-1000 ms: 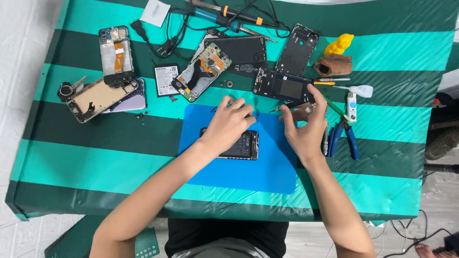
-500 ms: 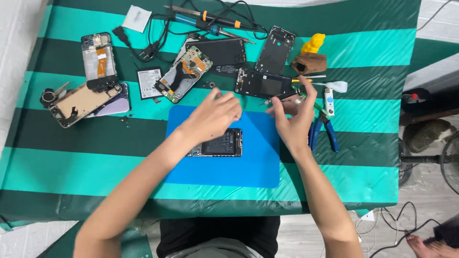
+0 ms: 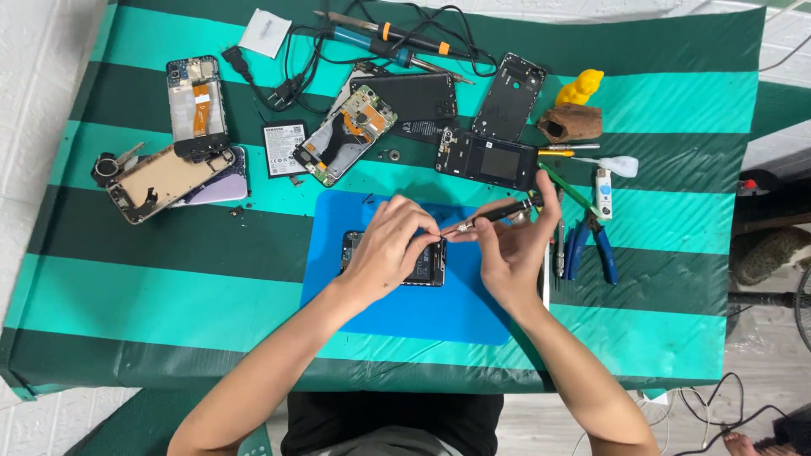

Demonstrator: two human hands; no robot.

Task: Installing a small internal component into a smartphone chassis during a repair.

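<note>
Keep your left hand (image 3: pixel 390 251) pressed flat on the phone (image 3: pixel 427 263) while your right hand (image 3: pixel 507 245), fingers clamped on the screwdriver (image 3: pixel 494 214), steers its tip in from three o'clock.

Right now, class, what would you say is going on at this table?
A person is working on an opened phone that lies on a blue mat over a green striped cloth. The left hand rests on the phone, fingers meeting the tip of a slim dark tool held in the right hand. Other dismantled phones, a soldering iron and blue-handled pliers lie around the mat.
</note>
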